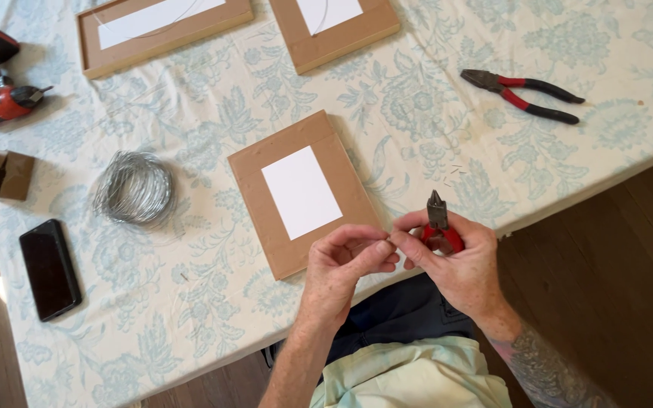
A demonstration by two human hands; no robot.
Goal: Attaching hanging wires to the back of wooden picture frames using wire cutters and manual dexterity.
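Wire cutters (pixel 438 227), the small red-handled pair, sit in your right hand (pixel 459 261) just off the near edge of the table (pixel 190 302), jaws pointing up and away from you. Your right fingers are curled snug around the handles, and the jaws look closed or nearly so. Your left hand (pixel 345 261) is pinched tight, thumb against fingertips, right beside the right thumb; I'd guess it's a thin bit of wire, but it's too fine to make out. The cutters should feel stiff, a little heavy for their size, and the coated handles are the place to grip, well back from the jaws. The cardboard frame back (pixel 304 193) lies flat just beyond your hands, the coil of wire (pixel 132 187) further left, a phone (pixel 49 268) near it, and bigger pliers (pixel 527 94) far right.
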